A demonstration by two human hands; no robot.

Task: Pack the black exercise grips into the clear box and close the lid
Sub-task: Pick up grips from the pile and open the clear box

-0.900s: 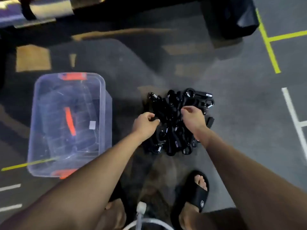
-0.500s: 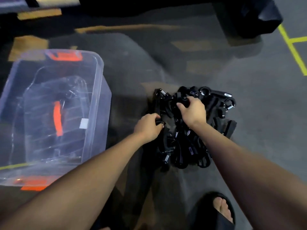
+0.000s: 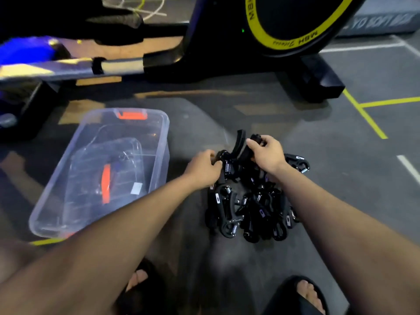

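A heap of black plastic exercise grips (image 3: 252, 205) with small silver springs lies on the dark grey floor (image 3: 341, 178). Each one has two curved handles joined at a round end, and they are all tangled together. Some have little pale labels.

The right hand (image 3: 266, 153) is at the far edge of the heap, with its fingers curled shut around one black grip (image 3: 241, 144). That grip's curved handle sticks up just to the left of the fingers. The left hand (image 3: 204, 169) is just beside it, on the left, pinched shut on the round springy end of a grip at the heap's top left. I cannot tell if both hands hold the same grip. The rest of the heap lies below both hands, between the two arms.

The clear plastic box (image 3: 159, 133) with orange clips sits on the floor well to the left of the left hand, open on top. Its clear lid (image 3: 118, 155) with an orange handle lies inside it.
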